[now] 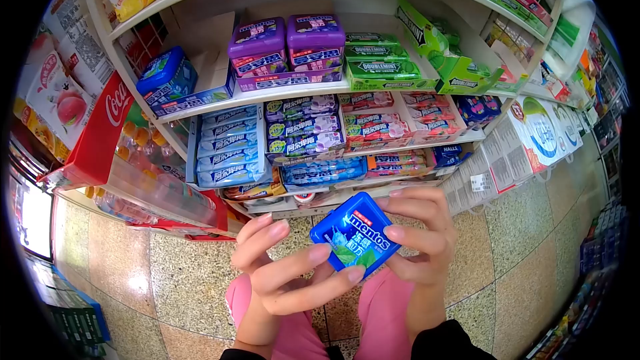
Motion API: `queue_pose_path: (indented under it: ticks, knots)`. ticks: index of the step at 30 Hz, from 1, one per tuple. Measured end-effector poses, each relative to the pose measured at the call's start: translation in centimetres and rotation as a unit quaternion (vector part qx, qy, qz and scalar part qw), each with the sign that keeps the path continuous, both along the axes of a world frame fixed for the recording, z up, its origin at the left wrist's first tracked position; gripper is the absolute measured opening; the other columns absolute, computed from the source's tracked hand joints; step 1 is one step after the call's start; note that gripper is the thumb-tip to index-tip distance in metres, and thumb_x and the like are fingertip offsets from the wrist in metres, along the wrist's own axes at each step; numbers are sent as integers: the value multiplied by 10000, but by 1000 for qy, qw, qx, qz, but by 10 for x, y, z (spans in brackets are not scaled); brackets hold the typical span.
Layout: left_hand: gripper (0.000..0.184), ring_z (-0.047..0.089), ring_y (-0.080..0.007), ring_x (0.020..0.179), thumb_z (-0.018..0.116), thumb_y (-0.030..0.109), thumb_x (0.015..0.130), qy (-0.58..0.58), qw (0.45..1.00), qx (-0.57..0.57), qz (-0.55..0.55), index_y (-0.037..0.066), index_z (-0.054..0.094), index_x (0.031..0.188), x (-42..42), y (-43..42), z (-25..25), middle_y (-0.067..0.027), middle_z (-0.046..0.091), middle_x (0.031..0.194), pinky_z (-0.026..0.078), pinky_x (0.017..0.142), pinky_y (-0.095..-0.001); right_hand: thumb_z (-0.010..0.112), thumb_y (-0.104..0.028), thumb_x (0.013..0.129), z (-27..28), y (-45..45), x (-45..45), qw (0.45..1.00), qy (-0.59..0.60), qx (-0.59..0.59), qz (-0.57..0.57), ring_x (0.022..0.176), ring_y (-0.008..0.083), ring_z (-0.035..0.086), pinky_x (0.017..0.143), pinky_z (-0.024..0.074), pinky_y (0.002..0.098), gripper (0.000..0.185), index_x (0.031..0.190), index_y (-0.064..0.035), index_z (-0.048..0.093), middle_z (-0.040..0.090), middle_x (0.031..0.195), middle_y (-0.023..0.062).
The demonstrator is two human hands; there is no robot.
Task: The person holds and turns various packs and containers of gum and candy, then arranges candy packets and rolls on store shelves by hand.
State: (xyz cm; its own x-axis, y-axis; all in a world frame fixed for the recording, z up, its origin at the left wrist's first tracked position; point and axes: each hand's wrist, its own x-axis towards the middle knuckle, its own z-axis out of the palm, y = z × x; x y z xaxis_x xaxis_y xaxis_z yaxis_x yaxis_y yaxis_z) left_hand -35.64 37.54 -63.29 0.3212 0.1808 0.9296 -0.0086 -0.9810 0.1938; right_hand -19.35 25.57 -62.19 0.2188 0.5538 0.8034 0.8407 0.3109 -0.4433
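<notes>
A blue Mentos gum box (363,227), tilted with its printed face up, is between my two hands above my knees. My right hand (427,243) grips its right side, fingertips along the edge. The thumb and a finger of my left hand (277,280) press on the box's lower left corner, while the other fingers stick out to the left. Beyond the hands, a display shelf carries purple Mentos boxes (287,43) and a similar blue box (167,77) in a part-filled carton (217,70). The underside of the held box is hidden.
Green Doublemint packs (380,60) and blue stick packs (230,147) fill the shelf tiers. A red Coca-Cola rack (113,120) with bottles flanks the left side. At the right stand white packages (533,133). Speckled floor tiles (180,273) lie below.
</notes>
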Motion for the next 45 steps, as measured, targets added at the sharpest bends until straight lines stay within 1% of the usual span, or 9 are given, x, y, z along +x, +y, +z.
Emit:
queue_pose_path:
  ticks: [5, 7, 12, 20, 26, 30, 36, 41, 45]
  knots:
    - [471, 592, -273, 1052, 818, 142, 596, 22, 985, -116, -126, 245, 740, 1049, 7, 8, 0, 10, 662, 1138, 496, 866, -401, 807, -135, 536, 7, -4, 4, 998, 39, -35, 26, 1091, 310, 584, 927, 489, 416, 622, 1149, -182, 711, 662, 1227, 67]
    - [553, 615, -305, 983, 812, 204, 531, 28, 974, -138, -179, 82, 732, 1064, 10, 16, 0, -77, 685, 1092, 497, 851, -408, 799, -168, 543, 10, -6, 7, 997, 45, -62, 24, 1128, 319, 567, 968, 468, 426, 623, 1160, -149, 713, 653, 1246, 71]
    - [638, 631, -305, 1000, 810, 178, 511, 102, 945, -227, -210, 8, 691, 1114, 13, 21, -2, -116, 680, 1110, 485, 883, -407, 831, -232, 533, 11, -11, 18, 992, 35, -120, 19, 1181, 315, 546, 1022, 435, 440, 661, 1167, -91, 710, 660, 1231, 59]
    - [665, 637, -295, 1031, 816, 152, 537, 139, 928, -271, -216, -3, 656, 1164, 13, 22, -3, -125, 675, 1134, 454, 913, -392, 876, -279, 547, 8, -10, 20, 992, 35, -120, 17, 1183, 318, 544, 1012, 436, 450, 638, 1131, -84, 709, 669, 1186, 57]
    - [693, 613, -301, 1053, 805, 142, 538, 187, 933, -223, -213, 40, 641, 1203, 14, 29, -2, -94, 666, 1148, 435, 924, -410, 876, -235, 513, 12, -11, 15, 991, 37, -130, 12, 1164, 311, 549, 993, 444, 451, 591, 1059, -88, 705, 666, 1107, 54]
    - [670, 595, -279, 1056, 786, 140, 538, 250, 945, -150, -145, 95, 652, 1193, 16, 23, 4, -64, 656, 1126, 430, 910, -408, 866, -197, 502, 13, -10, 5, 987, 3, -159, -9, 1153, 321, 547, 988, 445, 460, 601, 1064, -96, 679, 648, 1090, 53]
    - [587, 628, -272, 1018, 819, 182, 530, 192, 962, -141, -131, 75, 689, 1093, 14, 25, 1, -56, 696, 1085, 438, 918, -394, 856, -194, 524, 17, -11, -4, 984, 12, -177, 2, 1193, 337, 517, 1015, 429, 475, 674, 1164, -114, 660, 619, 1185, 57]
    - [576, 657, -277, 1013, 858, 216, 559, 109, 936, -240, -232, 39, 690, 1080, 16, 31, -4, -94, 726, 1084, 457, 924, -399, 851, -199, 537, 19, -14, -2, 984, 23, -176, -6, 1240, 350, 483, 1046, 410, 480, 746, 1251, -130, 648, 597, 1264, 63]
    - [611, 624, -295, 1076, 856, 219, 553, 112, 927, -253, -253, 45, 692, 1115, 16, 31, -8, -96, 711, 1134, 448, 961, -414, 854, -187, 508, 21, -14, -3, 988, 35, -151, 0, 1238, 349, 494, 1045, 410, 477, 680, 1162, -111, 680, 619, 1232, 62]
